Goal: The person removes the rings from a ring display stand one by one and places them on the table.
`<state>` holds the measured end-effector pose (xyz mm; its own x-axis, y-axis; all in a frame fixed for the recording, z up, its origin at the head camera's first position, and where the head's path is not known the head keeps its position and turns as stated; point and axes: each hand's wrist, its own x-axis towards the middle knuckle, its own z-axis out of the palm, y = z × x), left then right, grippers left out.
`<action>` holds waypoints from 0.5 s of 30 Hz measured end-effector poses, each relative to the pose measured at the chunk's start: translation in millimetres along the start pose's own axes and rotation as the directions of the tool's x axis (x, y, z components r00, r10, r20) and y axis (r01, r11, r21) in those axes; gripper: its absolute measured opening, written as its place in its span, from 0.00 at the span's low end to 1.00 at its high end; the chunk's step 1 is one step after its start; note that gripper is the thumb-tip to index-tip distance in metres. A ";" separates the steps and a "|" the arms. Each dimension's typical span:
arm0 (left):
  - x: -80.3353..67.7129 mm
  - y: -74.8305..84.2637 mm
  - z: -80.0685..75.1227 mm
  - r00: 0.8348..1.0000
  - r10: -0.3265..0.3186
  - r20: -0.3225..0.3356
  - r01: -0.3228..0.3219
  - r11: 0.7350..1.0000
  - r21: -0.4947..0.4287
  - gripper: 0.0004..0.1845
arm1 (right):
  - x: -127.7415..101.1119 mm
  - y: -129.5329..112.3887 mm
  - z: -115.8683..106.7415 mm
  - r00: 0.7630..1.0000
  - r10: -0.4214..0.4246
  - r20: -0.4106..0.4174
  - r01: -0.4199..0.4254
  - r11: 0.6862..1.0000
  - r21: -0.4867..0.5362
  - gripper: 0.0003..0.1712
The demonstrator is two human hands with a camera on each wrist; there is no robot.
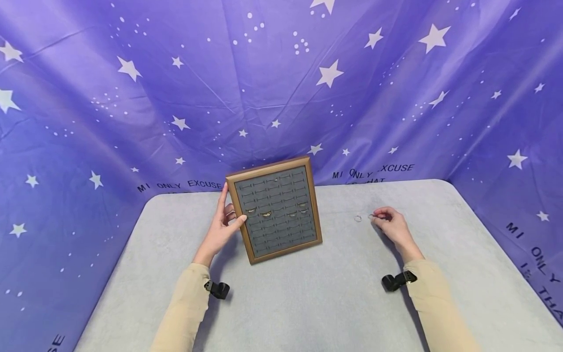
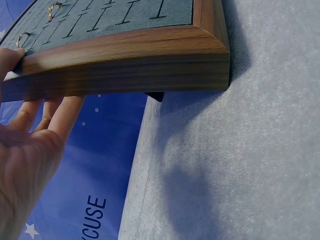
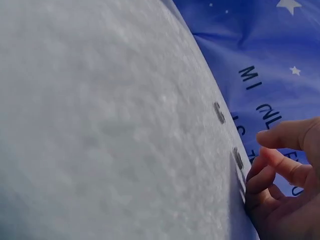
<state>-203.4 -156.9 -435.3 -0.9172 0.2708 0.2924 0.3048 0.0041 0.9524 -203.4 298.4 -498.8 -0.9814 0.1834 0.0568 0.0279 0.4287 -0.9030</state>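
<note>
A wood-framed ring display board (image 1: 281, 210) with a slotted grey pad stands tilted on the table. My left hand (image 1: 222, 230) grips its left side. In the left wrist view, the thumb (image 2: 9, 60) lies over the wooden frame (image 2: 130, 60), with the other fingers behind it. Several gold-coloured rings (image 1: 266, 214) sit in the slots. At the right, my right hand (image 1: 393, 226) is beside two loose silver-coloured rings on the table. The nearer ring (image 3: 237, 157) lies just off the bent fingertips; the other ring (image 1: 357, 218) is farther left. Nothing shows between thumb and index finger.
The pale grey table (image 1: 334, 303) has its far edge against a purple star-print cloth (image 1: 281, 88) that hangs behind and at both sides. Black wrist cameras (image 1: 218, 289) are strapped over both beige sleeves (image 1: 440, 303).
</note>
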 end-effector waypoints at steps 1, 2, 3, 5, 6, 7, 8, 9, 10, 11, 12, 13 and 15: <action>0.1 0.0 -0.1 1.000 0.000 0.001 0.000 1.000 0.000 0.51 | -1.8 -2.2 0.5 1.000 0.004 0.004 -0.004 1.000 0.016 0.15; 0.1 0.1 0.0 1.000 -0.001 0.002 0.001 1.000 0.001 0.51 | -3.6 -4.2 1.1 1.000 0.006 0.008 -0.006 0.999 0.034 0.16; 0.0 0.0 -0.1 1.000 -0.001 0.003 0.001 1.000 0.002 0.51 | -5.4 -5.9 1.9 1.000 0.009 0.013 -0.010 0.999 0.052 0.16; 0.2 -0.1 0.0 1.000 0.001 0.006 -0.001 1.000 0.004 0.51 | -8.9 -8.6 4.0 1.000 0.014 0.020 -0.016 0.996 0.090 0.17; 0.3 -0.1 -0.1 1.000 0.001 0.007 -0.001 1.000 0.004 0.51 | -10.6 -9.3 5.3 1.000 0.016 0.025 -0.019 0.994 0.107 0.18; 0.2 0.0 -0.2 1.000 0.003 0.008 -0.003 1.000 0.004 0.51 | -12.1 -10.4 6.6 0.999 0.020 0.029 -0.023 0.993 0.120 0.18; 0.0 0.1 -0.2 1.000 0.004 0.010 -0.004 1.000 0.004 0.51 | -13.5 -11.1 7.9 0.999 0.022 0.033 -0.026 0.991 0.132 0.18; 0.0 0.1 -0.3 1.000 0.007 0.011 -0.007 1.000 0.004 0.51 | -14.7 -11.9 9.2 0.999 0.027 0.036 -0.032 0.990 0.139 0.19; 0.0 0.4 -0.3 1.000 0.006 0.011 -0.006 1.000 0.003 0.51 | -15.8 -12.9 10.5 0.999 0.032 0.040 -0.037 0.989 0.146 0.19; -0.1 0.5 -0.3 1.000 0.007 0.011 -0.007 1.000 0.003 0.51 | -16.9 -14.1 11.7 0.998 0.036 0.042 -0.042 0.988 0.151 0.19; -0.3 0.6 -0.5 1.000 0.008 0.011 -0.008 1.000 0.004 0.51 | -17.7 -15.3 13.0 0.998 0.042 0.047 -0.049 0.986 0.158 0.19; -0.3 0.8 -0.5 1.000 0.007 0.011 -0.007 1.000 0.005 0.51 | -18.4 -16.6 14.2 0.998 0.048 0.050 -0.056 0.985 0.164 0.19; -0.1 0.8 -0.5 1.000 0.007 0.011 -0.007 1.000 0.008 0.51 | -19.2 -18.3 16.8 0.996 0.062 0.060 -0.071 0.982 0.175 0.19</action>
<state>-203.2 -157.4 -434.5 -0.9120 0.2815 0.2983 0.3136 0.0098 0.9495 -188.3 272.2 -490.5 -0.9874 0.1563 -0.0247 0.0643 0.2533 -0.9653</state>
